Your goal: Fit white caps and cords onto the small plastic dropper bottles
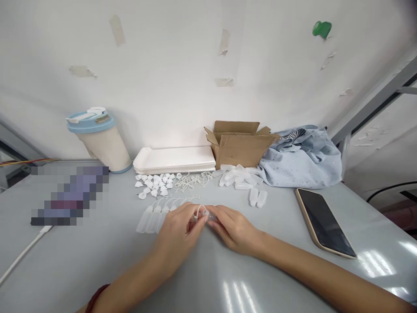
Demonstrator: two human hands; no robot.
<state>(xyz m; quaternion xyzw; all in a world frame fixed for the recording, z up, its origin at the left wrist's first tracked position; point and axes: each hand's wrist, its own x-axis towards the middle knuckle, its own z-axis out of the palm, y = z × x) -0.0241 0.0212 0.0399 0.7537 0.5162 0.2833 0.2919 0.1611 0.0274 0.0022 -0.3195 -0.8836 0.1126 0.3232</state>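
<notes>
My right hand [236, 230] is closed round a small translucent plastic bottle [212, 217], its open neck pointing left. The fingers of my left hand [180, 228] pinch a thin white strap [196, 211] at that neck. Whether the strap's ring is fully seated there cannot be made out. Just left of my hands lies a row of several clear bottles [145, 219] with straps attached, partly hidden by my left hand. Behind them are a heap of white caps [156, 182] and a tangle of loose straps [193, 180]. More plain bottles [239, 176] are piled to the right, with two set apart nearer me.
A stack of white trays [176, 158] and an open cardboard box [243, 148] stand against the wall. At left are a tumbler [102, 141], a pixelated device and a white cable [26, 254]. At right lie a blue cloth bag [302, 161] and a phone [325, 224].
</notes>
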